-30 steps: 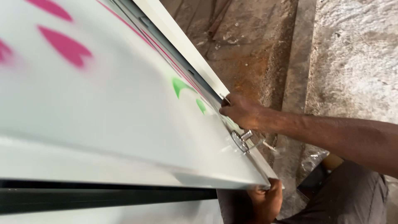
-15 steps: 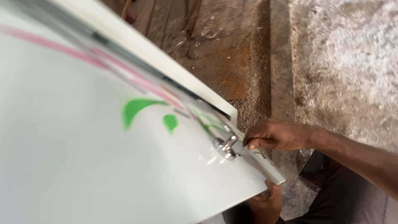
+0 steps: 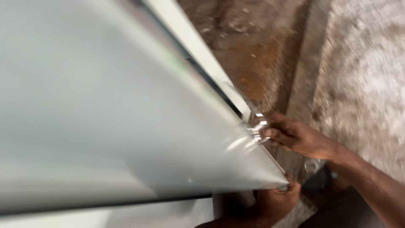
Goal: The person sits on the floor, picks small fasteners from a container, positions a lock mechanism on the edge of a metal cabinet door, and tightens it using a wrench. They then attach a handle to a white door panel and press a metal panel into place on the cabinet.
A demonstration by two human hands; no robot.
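A large pale glass panel (image 3: 105,118) fills the left of the blurred view, tilted, with a white frame strip (image 3: 190,42) along its far edge. A shiny metal fitting (image 3: 257,126) sits near the panel's lower right corner. My right hand (image 3: 295,137) reaches in from the right, its fingers closed on that fitting. My left hand (image 3: 274,202) is below, gripping the panel's bottom corner from underneath; most of it is hidden by the panel.
Rough brown concrete floor (image 3: 253,50) lies beyond the panel, with a raised grey kerb (image 3: 363,76) running along the right. Dark trouser cloth (image 3: 337,207) shows at the bottom right.
The view has swung and blurred; the green and pink marks on the panel are out of sight. My right hand has stayed at the metal fitting, my left hand at the corner.
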